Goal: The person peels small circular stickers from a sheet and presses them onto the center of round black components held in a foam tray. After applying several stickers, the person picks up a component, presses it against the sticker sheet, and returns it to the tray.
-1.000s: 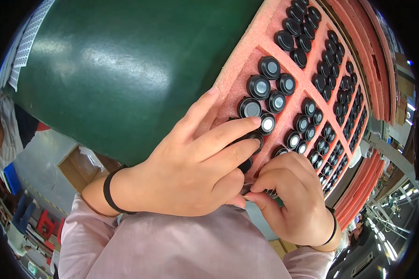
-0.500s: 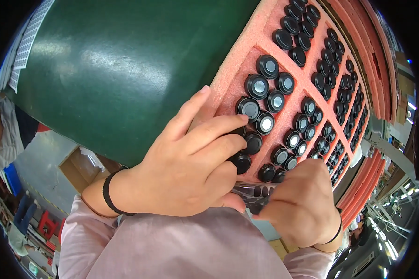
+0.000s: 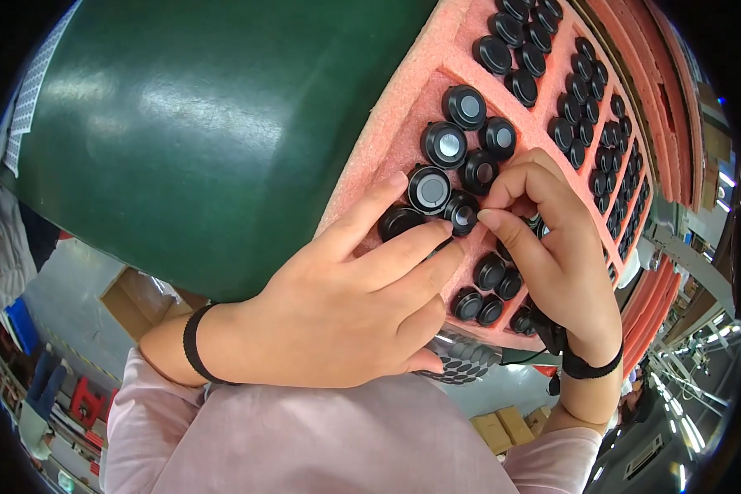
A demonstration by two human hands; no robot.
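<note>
A pink foam tray [image 3: 403, 107] with rows of pockets holds several round black parts, some with grey centres [image 3: 449, 144]. My left hand [image 3: 346, 309] lies flat on the tray's near edge, fingers spread, its fingertips touching the black parts [image 3: 399, 221] of the near row. My right hand [image 3: 552, 247] is over the middle of the tray, thumb and fingers pinched close around a small black part [image 3: 463, 216], which is partly hidden by the fingertips. A sheet with dark round dots [image 3: 461, 362] shows under my left hand.
A dark green table surface [image 3: 206, 123] lies left of the tray. More pink trays [image 3: 675, 107] are stacked at the right. Cardboard boxes [image 3: 132, 300] and a grey floor show below the table edge. Black bands circle both wrists.
My right hand has moved up from the tray's near edge to the middle rows and pinched at a black part. My left hand has stayed on the near edge, fingers slightly spread.
</note>
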